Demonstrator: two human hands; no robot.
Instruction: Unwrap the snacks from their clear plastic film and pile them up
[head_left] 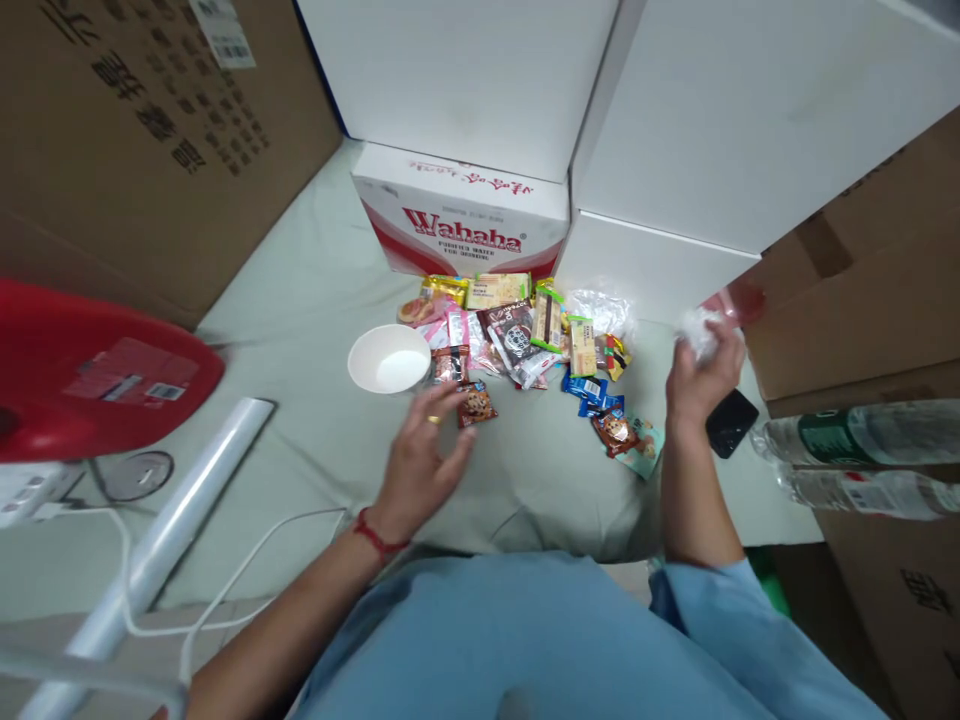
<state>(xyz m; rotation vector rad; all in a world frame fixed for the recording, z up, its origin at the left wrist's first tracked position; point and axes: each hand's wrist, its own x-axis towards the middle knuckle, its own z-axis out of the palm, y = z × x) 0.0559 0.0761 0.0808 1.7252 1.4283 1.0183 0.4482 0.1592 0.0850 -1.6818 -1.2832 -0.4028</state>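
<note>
My left hand is over the cloth with fingers stretched and thumb apart, holding nothing. Its fingertips are beside a brown cookie packet; whether they touch it I cannot tell. To the right, my right hand is closed around a crumpled, whitish see-through plastic wad, slightly blurred. Between the hands lies a pile of wrapped snacks: a dark brown packet, yellow-green cracker packs, blue packets and another cookie packet. A white bowl stands left of the pile.
Behind the snacks stand a Wahaha carton and white boxes. Clear plastic lies near them. At right are a black phone and water bottles. At left are a red object, a white tube and cables.
</note>
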